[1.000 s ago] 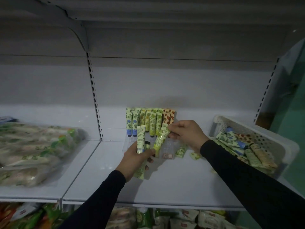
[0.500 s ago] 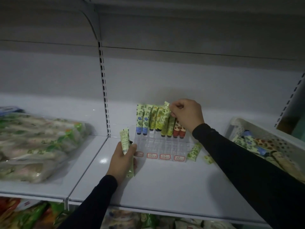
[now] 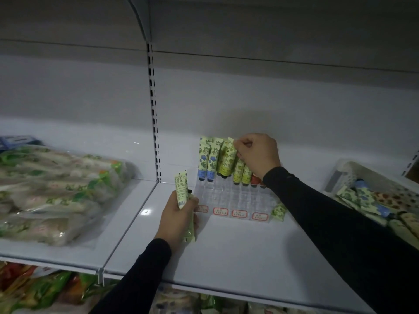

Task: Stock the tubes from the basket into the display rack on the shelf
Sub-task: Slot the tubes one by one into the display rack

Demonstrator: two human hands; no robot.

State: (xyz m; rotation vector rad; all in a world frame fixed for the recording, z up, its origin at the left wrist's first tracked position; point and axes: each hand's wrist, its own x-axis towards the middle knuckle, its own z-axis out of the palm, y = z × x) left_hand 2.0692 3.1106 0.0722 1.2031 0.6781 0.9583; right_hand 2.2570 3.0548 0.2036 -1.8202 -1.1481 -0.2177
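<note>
Our left hand (image 3: 179, 215) held pale green tubes (image 3: 183, 189) upright, just left of the clear plastic rack (image 3: 229, 196). Our right hand (image 3: 257, 155) pinched a green tube's top (image 3: 229, 155) in the rack's back row. The white basket (image 3: 340, 175) on the right held more tubes.

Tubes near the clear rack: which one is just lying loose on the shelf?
The green-patterned tube lying flat by the rack's front right corner, below the right forearm. The others stand in slots, are held, or sit in the basket.
</note>
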